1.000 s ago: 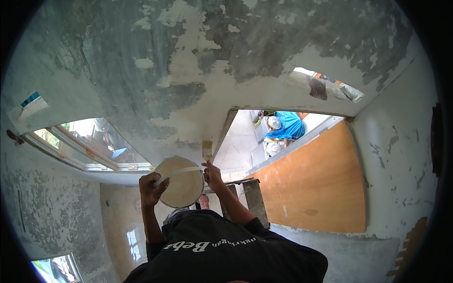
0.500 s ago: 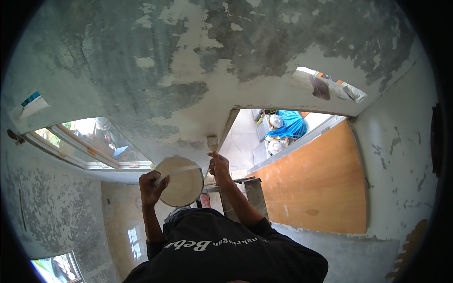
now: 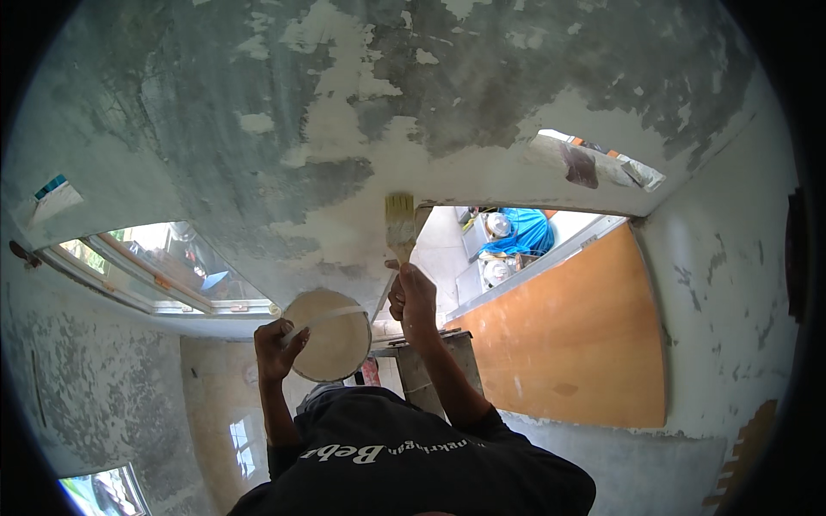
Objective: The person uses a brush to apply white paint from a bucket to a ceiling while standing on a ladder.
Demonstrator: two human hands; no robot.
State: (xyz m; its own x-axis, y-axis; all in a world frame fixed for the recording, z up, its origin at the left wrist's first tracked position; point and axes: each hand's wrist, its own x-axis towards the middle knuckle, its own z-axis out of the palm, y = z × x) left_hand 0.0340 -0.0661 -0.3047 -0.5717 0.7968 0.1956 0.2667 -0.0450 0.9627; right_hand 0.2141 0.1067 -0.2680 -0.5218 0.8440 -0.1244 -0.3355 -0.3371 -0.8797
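My left hand (image 3: 275, 346) is closed round the white handle of a round bucket (image 3: 331, 340), which has a pale cream coating inside; how much it holds I cannot tell. My right hand (image 3: 415, 303) grips the handle of a wide, flat paintbrush (image 3: 401, 225), its pale bristles pointing up and away. The bristles are at the patchy grey and off-white wall (image 3: 344, 193), beside the upper left corner of the doorway. Whether they touch the surface is not clear.
An orange-brown wooden door (image 3: 568, 331) swings inward at the right. Windows (image 3: 176, 258) are set in the wall to the left. Past the doorway lie a blue sheet (image 3: 529, 232) and boxes. A dark, worn stand (image 3: 439, 370) is beneath my right forearm.
My right hand has raised the paintbrush from beside the doorway's edge to the wall near its upper corner. The bucket stays in my left hand, almost in the same place.
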